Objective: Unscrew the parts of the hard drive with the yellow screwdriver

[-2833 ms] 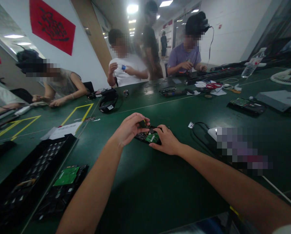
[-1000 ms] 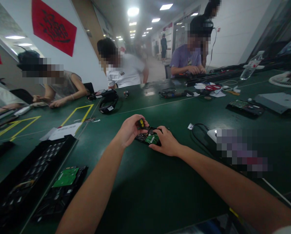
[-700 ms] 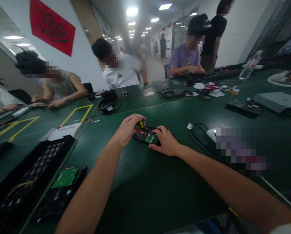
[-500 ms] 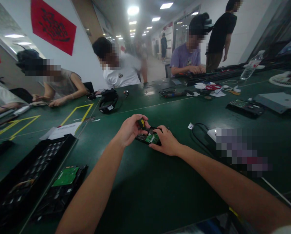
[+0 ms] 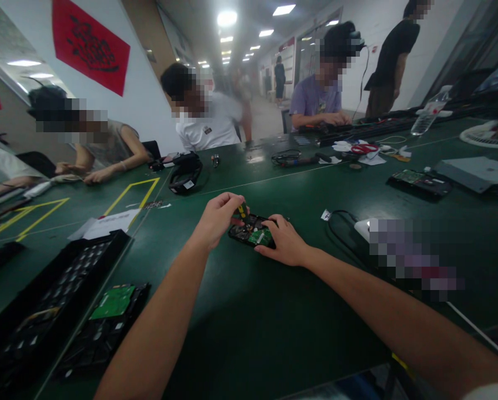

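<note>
In front of me a black hard drive [image 5: 259, 237] with a green circuit board lies on the table. My left hand [image 5: 220, 218] is closed around the short black-and-yellow handle of a screwdriver [image 5: 243, 211], held upright over the drive's left part. Its tip is too small to make out against the dark case. My right hand [image 5: 285, 242] grips the drive's right end, thumb at the near edge and fingers across the top, hiding that end.
To the left lie a long black tray [image 5: 61, 283] and another drive-like unit with a green board [image 5: 113, 303]. A cable [image 5: 336, 214] and a white power strip [image 5: 362, 226] are on the right. Farther back sit a black strapped device [image 5: 185, 175], a bottle [image 5: 430, 114] and co-workers.
My left hand has tipped the screwdriver more upright, its fingers now round the top of the handle. More of the drive's left part shows. My right hand stays in place.
</note>
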`<move>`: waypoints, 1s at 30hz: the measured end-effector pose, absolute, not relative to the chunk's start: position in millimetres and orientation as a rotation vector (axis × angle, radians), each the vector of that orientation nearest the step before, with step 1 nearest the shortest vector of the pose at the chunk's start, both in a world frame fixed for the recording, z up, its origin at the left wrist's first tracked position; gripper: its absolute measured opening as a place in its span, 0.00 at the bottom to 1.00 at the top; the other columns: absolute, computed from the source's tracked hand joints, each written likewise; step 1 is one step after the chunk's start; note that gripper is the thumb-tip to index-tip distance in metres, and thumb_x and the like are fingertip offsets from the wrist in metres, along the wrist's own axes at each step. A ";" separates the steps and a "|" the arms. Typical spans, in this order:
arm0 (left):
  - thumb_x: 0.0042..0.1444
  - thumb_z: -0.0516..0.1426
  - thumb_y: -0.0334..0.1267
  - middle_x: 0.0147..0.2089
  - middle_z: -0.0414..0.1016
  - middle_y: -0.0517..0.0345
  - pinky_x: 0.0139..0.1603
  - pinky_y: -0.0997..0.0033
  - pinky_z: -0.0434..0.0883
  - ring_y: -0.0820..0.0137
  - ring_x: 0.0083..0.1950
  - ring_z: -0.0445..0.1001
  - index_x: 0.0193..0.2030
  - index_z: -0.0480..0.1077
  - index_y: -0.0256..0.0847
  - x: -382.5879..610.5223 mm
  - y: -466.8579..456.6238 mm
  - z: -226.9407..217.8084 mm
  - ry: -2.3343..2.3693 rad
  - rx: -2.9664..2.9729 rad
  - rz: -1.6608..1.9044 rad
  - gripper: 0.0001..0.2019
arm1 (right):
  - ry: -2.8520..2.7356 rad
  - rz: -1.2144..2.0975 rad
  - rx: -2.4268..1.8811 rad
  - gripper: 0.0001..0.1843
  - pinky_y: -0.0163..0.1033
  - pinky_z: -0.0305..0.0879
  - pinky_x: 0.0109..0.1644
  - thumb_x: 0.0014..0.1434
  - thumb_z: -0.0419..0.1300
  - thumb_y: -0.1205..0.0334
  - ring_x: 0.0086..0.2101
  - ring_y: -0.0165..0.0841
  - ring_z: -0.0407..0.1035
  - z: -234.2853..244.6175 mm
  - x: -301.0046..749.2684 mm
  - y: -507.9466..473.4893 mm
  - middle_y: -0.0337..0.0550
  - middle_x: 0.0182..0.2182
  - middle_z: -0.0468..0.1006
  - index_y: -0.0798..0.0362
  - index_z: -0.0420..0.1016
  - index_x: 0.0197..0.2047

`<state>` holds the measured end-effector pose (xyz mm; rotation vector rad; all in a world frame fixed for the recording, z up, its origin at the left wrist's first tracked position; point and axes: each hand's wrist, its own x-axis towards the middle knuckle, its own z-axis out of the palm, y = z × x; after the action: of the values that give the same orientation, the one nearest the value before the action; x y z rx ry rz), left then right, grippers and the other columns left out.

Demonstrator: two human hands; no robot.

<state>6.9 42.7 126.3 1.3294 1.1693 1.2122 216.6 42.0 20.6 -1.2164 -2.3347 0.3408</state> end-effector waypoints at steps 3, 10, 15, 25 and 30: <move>0.56 0.61 0.47 0.36 0.79 0.48 0.31 0.68 0.75 0.61 0.40 0.79 0.40 0.73 0.37 6.0 42.7 126.8 1.082 1.264 1.188 0.14 | -2.335 0.340 -1.222 0.39 0.60 0.60 0.63 0.60 0.63 0.35 0.58 0.52 0.64 19.6 216.5 42.5 0.58 0.61 0.61 0.50 0.65 0.65; 0.56 0.60 0.45 0.37 0.78 0.48 0.35 0.65 0.78 0.62 0.41 0.78 0.41 0.72 0.37 10.9 45.9 120.4 0.885 1.088 1.101 0.13 | -2.339 0.329 -1.214 0.38 0.60 0.60 0.63 0.61 0.63 0.36 0.57 0.52 0.64 19.1 216.1 42.0 0.58 0.61 0.62 0.49 0.65 0.66; 0.58 0.60 0.50 0.42 0.76 0.48 0.32 0.71 0.75 0.63 0.44 0.74 0.38 0.76 0.38 9.9 44.8 122.5 1.070 1.362 1.160 0.15 | -2.334 0.326 -1.204 0.38 0.60 0.61 0.63 0.61 0.63 0.35 0.57 0.52 0.64 18.3 216.4 42.2 0.58 0.61 0.61 0.51 0.65 0.65; 0.58 0.56 0.45 0.39 0.79 0.46 0.34 0.65 0.76 0.59 0.43 0.78 0.41 0.75 0.36 3.0 45.8 127.8 0.986 1.212 1.144 0.14 | -2.331 0.341 -1.222 0.38 0.60 0.62 0.62 0.60 0.63 0.36 0.57 0.52 0.64 20.1 216.9 41.9 0.58 0.62 0.61 0.49 0.65 0.66; 0.58 0.58 0.46 0.35 0.76 0.50 0.34 0.68 0.75 0.64 0.39 0.76 0.37 0.73 0.37 10.0 49.2 119.5 0.902 1.080 1.184 0.13 | -2.335 0.327 -1.213 0.39 0.60 0.61 0.62 0.60 0.64 0.36 0.57 0.52 0.64 19.4 216.9 42.3 0.57 0.61 0.61 0.49 0.64 0.66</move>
<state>10.0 49.2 119.5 1.0801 0.9018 1.1843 216.9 42.3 19.4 -1.2128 -2.3351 0.3273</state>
